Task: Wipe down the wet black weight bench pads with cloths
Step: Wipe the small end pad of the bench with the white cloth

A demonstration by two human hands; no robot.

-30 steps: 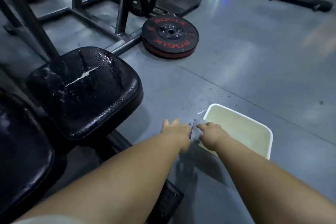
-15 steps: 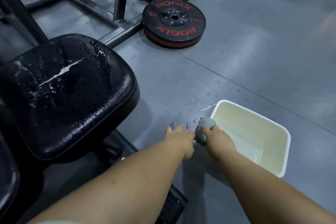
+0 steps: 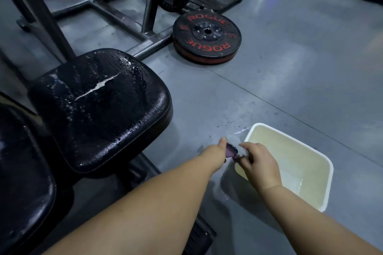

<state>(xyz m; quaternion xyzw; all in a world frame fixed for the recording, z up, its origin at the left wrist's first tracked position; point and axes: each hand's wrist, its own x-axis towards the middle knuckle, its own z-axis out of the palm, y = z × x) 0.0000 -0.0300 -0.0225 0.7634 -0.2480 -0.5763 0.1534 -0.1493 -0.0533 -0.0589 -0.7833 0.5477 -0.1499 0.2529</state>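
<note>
Grey gym floor (image 3: 269, 89). My left hand (image 3: 215, 151) and right hand (image 3: 259, 161) both pinch a soggy cloth (image 3: 235, 149) beside the white tub (image 3: 329, 174): limp, light, dripping; I'd bunch it. Beaded seat pad (image 3: 99, 109) waits left.

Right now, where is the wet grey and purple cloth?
Low in the head view, the cloth is held between both hands, at the white tub's near-left corner.

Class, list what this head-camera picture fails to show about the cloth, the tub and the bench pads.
- Cloth: mostly bunched between left hand and right hand; full size hidden.
- White tub: depth of cloudy liquid unclear.
- Near pad: cut off by left edge.
- Seat pad: underside and support hidden beneath it.
</note>
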